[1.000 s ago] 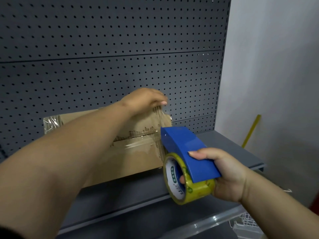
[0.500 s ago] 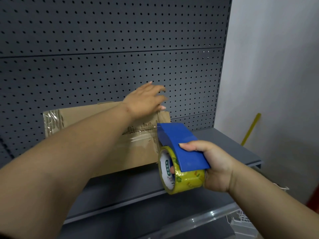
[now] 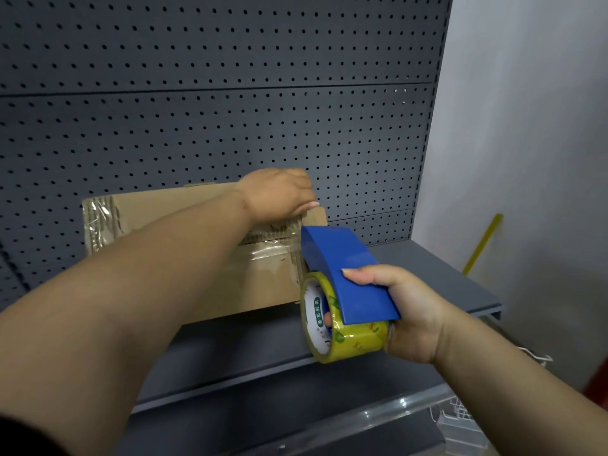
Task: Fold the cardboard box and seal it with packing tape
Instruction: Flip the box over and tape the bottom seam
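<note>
A cardboard box lies on a grey metal shelf, close against a dark pegboard behind it. Its long axis runs left to right, parallel to the pegboard. Clear tape shines along the lengthwise seam on the face turned toward the camera, and more wrinkled tape wraps the left end.

The left hand reaches across and grips the box's upper right corner. The thumb shows on the near face, and the fingers bend over the top edge out of sight, so the hand looks clamped there to steady the box.

The right hand is wrapped around a blue tape dispenser carrying a yellowish tape roll. The thumb lies on the blue cover, and one fingertip shows through the roll's core. The dispenser's nose meets the box's right end, just below the left hand. Whether it touches the cardboard cannot be told.

The right hand is therefore the nearer one to the end being sealed. The box stretches away to the left of the dispenser.

The next move probably runs over this right edge. Bare shelf lies open to the right, as far as the shelf's end near a pale wall. The pegboard closes off the back.
</note>
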Available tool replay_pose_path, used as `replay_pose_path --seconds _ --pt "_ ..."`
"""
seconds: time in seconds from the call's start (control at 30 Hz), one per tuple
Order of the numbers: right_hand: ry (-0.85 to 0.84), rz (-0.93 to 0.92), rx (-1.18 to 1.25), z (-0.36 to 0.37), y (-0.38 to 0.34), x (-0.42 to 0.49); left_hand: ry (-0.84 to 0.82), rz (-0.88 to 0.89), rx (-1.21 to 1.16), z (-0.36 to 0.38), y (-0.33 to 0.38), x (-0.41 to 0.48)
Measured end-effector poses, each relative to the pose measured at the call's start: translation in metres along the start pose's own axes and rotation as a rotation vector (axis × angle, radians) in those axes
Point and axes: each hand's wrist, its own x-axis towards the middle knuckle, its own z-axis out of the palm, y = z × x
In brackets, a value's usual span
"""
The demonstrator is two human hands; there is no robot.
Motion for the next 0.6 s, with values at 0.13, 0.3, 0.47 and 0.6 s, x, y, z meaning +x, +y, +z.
replay_pose_path --seconds 0.13,0.3,0.47,0.6 --pt "0.014 -0.002 0.031 -0.004 0.007 -0.004 -0.024 -0.001 0.004 0.002 0.0 0.006" --pt "-0.033 0.039 0.113 -0.015 0.027 -0.019 -0.133 -0.137 -0.005 -0.002 -0.021 0.006" --pt "-0.004 0.017 0.089 -0.01 0.003 -0.021 -0.244 -0.309 -0.098 0.008 -0.023 0.023" --pt "0.022 0.038 0.056 -0.006 -0.011 -0.013 -0.07 -0.352 -0.285 0.022 -0.029 0.02"
